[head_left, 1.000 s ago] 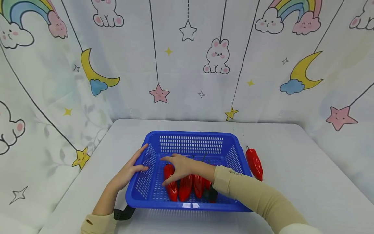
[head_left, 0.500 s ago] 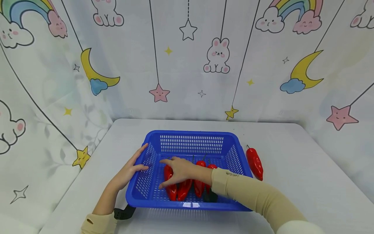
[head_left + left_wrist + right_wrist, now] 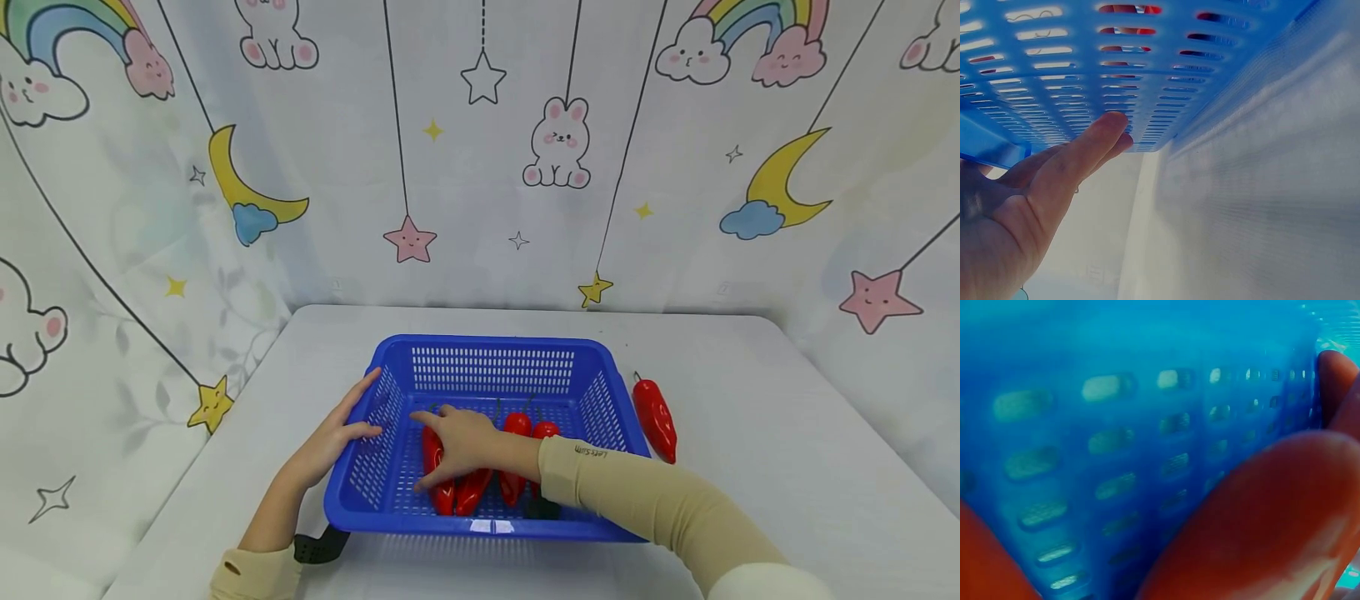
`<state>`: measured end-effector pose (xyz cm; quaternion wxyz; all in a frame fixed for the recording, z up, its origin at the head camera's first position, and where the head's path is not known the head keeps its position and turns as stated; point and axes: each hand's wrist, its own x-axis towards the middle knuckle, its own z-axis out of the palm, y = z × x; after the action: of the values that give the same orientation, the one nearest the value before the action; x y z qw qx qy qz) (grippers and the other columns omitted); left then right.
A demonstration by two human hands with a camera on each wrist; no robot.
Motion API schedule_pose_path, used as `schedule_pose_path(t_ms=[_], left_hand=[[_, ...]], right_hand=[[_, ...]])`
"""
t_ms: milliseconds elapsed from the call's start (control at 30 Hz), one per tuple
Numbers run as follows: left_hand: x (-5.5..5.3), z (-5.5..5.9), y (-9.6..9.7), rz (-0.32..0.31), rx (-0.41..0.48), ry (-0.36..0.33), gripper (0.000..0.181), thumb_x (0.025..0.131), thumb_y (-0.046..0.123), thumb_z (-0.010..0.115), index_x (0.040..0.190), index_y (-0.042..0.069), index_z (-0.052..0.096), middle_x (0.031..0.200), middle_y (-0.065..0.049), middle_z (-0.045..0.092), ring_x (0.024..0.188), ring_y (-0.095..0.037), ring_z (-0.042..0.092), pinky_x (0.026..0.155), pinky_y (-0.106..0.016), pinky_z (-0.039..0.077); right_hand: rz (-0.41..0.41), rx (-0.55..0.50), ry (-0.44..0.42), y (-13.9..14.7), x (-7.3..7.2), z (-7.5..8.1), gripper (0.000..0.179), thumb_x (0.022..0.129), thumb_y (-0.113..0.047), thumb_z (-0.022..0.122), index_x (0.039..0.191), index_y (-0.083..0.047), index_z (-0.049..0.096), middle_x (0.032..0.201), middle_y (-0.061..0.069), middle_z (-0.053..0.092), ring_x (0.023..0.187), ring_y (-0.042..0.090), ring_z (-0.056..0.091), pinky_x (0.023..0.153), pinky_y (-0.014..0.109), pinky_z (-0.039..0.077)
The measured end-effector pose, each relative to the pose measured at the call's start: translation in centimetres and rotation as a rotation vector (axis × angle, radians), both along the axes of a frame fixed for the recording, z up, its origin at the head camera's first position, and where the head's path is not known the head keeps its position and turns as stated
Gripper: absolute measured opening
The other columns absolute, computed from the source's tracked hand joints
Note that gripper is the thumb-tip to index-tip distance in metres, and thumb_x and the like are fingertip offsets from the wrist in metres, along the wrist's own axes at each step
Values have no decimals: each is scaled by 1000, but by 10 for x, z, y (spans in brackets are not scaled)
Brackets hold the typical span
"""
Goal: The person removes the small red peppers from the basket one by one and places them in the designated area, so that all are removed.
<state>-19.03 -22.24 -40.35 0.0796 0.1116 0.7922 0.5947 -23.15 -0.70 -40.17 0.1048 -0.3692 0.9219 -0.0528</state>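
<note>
A blue plastic basket (image 3: pixel 491 367) with slotted walls stands on the table, holding several glossy red chili peppers (image 3: pixel 517 425). My left hand (image 3: pixel 322 446) grips its left rim; in the left wrist view, fingers (image 3: pixel 1094 147) lie against the outer wall. My right hand (image 3: pixel 461 442) reaches down into the basket, thumb and fingers spread over the leftmost pepper (image 3: pixel 433 454). That hand covers parts of this pepper and the one beside it. In the right wrist view, a large red pepper surface (image 3: pixel 1266 525) lies close to the slotted wall, with a fingertip (image 3: pixel 1335 381) at the upper right.
One more red chili pepper (image 3: pixel 654 419) lies on the white table (image 3: pixel 720 375), just right of the basket. Dark wrist devices show at the left wrist (image 3: pixel 321 546) and beneath the right wrist (image 3: pixel 542 507). A patterned curtain (image 3: pixel 480 183) hangs behind the table.
My right hand has moved slightly down over the leftmost pepper, fingers still spread. More of the peppers' tops at the right now shows. The left hand and the basket have stayed put.
</note>
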Motion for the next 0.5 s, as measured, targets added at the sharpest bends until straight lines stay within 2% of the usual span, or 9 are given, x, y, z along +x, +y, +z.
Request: schedule_pose_path(t_ms=[367,500], left_hand=[[-1,-2,0,0,-2,-1,70,87,12,45,147,30,13,152,-12,5,128,-47,24,90,-60,34],[-1,-1,0,-3,1,-1,71,87,11,46,147,29,12,152,-12,4,129,-46,24,91,-60,34]], right_hand=[[-1,25,-11,0,-2,-2,97,60,-68,67,142,-30,31,126,10,50,105,26,55,76,45,50],[-13,8,-44,0,-2,-2,97,59,-65,70,141,-31,32,125,10,49,103,26,55,75,44,50]])
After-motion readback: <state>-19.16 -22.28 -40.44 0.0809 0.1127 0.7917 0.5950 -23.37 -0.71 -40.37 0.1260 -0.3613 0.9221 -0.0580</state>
